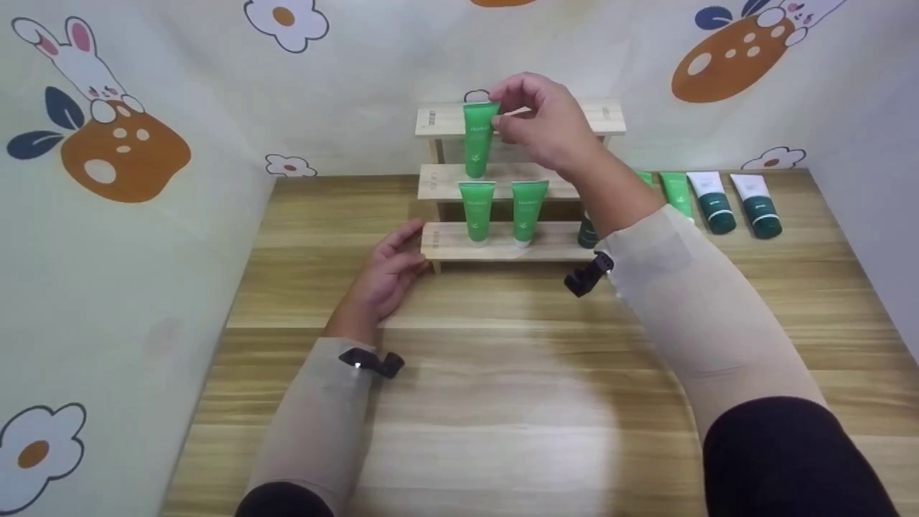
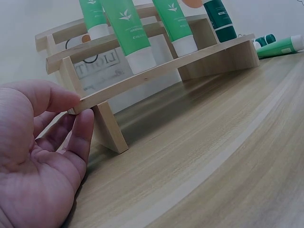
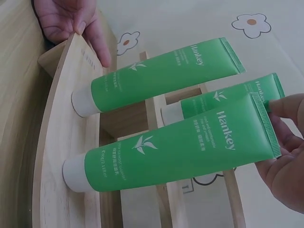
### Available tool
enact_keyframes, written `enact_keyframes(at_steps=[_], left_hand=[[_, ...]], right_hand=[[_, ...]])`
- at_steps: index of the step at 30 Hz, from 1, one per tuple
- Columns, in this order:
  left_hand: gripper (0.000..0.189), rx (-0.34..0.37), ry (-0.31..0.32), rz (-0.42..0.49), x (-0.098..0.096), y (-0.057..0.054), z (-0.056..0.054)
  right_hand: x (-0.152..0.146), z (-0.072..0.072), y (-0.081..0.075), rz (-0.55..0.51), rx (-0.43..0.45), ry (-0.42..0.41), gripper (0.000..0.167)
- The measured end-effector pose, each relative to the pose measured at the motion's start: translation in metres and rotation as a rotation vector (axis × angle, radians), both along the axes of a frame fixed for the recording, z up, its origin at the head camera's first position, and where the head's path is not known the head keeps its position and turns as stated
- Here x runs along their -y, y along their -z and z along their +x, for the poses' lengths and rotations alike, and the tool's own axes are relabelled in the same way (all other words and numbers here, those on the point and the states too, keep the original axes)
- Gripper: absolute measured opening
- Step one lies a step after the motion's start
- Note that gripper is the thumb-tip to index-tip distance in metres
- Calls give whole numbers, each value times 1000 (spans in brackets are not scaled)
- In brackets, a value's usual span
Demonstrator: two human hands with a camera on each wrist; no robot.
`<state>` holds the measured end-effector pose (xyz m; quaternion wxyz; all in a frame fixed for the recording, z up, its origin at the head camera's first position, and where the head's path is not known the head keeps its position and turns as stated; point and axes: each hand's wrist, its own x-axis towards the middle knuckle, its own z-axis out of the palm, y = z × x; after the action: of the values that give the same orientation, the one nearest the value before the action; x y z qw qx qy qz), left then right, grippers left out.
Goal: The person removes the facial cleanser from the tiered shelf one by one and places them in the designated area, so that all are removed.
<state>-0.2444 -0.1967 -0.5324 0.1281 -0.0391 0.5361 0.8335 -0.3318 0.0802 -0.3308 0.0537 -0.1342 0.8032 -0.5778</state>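
Observation:
A three-tier wooden display rack [image 1: 446,245] stands against the back wall. My left hand [image 1: 388,278] pinches the left end of its lowest shelf, thumb on top and fingers beneath, as the left wrist view shows. With thumb and fingertips my right hand [image 1: 542,118] pinches the crimped top edge of a green squeeze tube [image 1: 477,140]. That tube stands upright, white cap down, at the left of the middle shelf. Two matching green tubes, a left one [image 1: 477,212] and a right one [image 1: 528,212], stand cap down on the lowest shelf.
A dark green tube [image 1: 587,231] stands at the lowest shelf's right end, partly behind my right forearm. Right of the rack, a green tube [image 1: 675,192] and two white-and-dark-green tubes [image 1: 712,202] lie on the wooden table [image 1: 502,373]; another green one is mostly covered.

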Motion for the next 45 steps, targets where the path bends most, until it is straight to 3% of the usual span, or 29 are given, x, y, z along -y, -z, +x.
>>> enact_keyframes(at_steps=[9,27,45], left_hand=[[70,-23,7,16,-1,1,1],[69,-10,-7,0,-1,0,0],[68,-9,-9,24,-2,1,0]], right_hand=[[-17,1,-4,47,-13,43,22],[-83,8,-4,75,-1,152,24],[-157,24,8,-131,47,300,30]])
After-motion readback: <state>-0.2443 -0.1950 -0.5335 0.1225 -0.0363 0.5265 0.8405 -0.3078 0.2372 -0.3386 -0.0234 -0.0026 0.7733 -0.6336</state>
